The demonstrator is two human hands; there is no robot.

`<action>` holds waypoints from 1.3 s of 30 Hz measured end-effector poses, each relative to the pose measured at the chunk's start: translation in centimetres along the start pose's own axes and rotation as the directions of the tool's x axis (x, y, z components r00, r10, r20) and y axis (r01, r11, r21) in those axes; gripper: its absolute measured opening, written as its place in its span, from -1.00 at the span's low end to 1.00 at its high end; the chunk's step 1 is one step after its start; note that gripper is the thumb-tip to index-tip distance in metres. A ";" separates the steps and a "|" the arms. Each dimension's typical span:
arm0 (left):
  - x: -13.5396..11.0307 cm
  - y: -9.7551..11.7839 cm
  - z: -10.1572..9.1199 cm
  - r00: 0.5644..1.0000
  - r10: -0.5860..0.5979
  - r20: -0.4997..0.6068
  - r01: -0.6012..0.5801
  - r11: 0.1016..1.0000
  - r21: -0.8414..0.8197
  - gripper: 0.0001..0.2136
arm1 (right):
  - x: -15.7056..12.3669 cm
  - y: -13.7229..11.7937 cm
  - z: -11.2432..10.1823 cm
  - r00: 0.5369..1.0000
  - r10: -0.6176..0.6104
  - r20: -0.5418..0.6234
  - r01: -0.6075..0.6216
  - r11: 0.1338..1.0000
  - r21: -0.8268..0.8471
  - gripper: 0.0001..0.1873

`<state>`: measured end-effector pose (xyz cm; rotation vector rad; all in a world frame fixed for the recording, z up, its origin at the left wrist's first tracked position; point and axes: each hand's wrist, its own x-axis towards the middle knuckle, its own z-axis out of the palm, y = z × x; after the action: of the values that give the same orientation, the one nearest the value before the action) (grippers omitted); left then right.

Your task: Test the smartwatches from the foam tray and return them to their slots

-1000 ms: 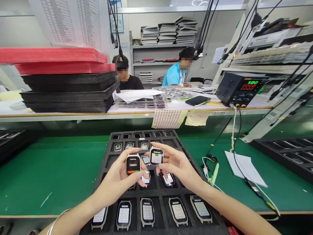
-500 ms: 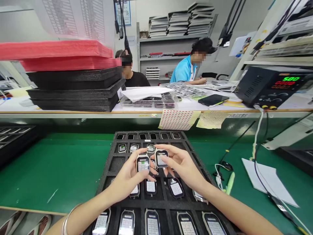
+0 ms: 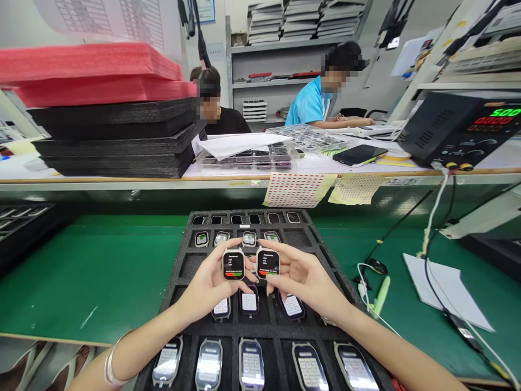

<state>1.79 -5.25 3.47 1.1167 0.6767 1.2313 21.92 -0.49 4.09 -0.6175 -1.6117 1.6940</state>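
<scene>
1. Black foam tray [image 3: 268, 329] on the green worktop [image 3: 122, 271]; its near end is cut off by the lower edge of the view, as are some watches in the front row [image 3: 251, 364].
2. The hands and forearms cover part of the tray's middle; a watch at the right fingertips [image 3: 292, 307] is partly hidden. The lettering on the two held screens is too small to read surely.
3. Left hand [image 3: 209, 279]: clasped on one pale-framed watch [image 3: 233, 265], fingers curling behind it.
4. Right hand [image 3: 303, 271]: clasped on a second watch [image 3: 267, 263], thumb at its lower edge. Whether the two hands' fingertips touch, I cannot tell.
5. Both held watches are over the tray, side by side with a narrow gap between them.
6. Their dark screens face the wearer, text upright, red-and-green bar lowermost; each long axis runs up the view, roughly parallel to the other.
</scene>
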 end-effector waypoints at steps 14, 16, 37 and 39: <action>-0.3 -0.5 -0.2 0.999 -0.027 -0.020 0.029 0.994 0.107 -0.54 | -0.3 0.2 -0.1 0.996 -0.006 -0.089 -0.001 0.997 -0.083 -0.65; -0.3 -0.6 -0.2 0.999 -0.034 -0.032 0.038 0.991 0.130 -0.61 | -0.2 0.2 0.0 0.997 -0.005 -0.080 -0.003 0.995 -0.103 -0.66; -0.6 -0.8 -0.4 0.996 -0.078 -0.052 0.081 0.995 0.062 -0.47 | -0.4 0.2 -0.5 0.998 -0.028 0.052 0.036 0.985 -0.167 -0.33; -0.8 -0.6 -0.4 0.995 -0.088 -0.049 0.091 0.994 0.065 -0.41 | -0.5 0.2 -0.7 0.999 -0.012 0.046 0.020 0.984 -0.176 -0.33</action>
<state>1.47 -5.85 2.70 1.1043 0.7994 1.1682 22.74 -0.39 3.74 -0.6547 -1.8072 1.5745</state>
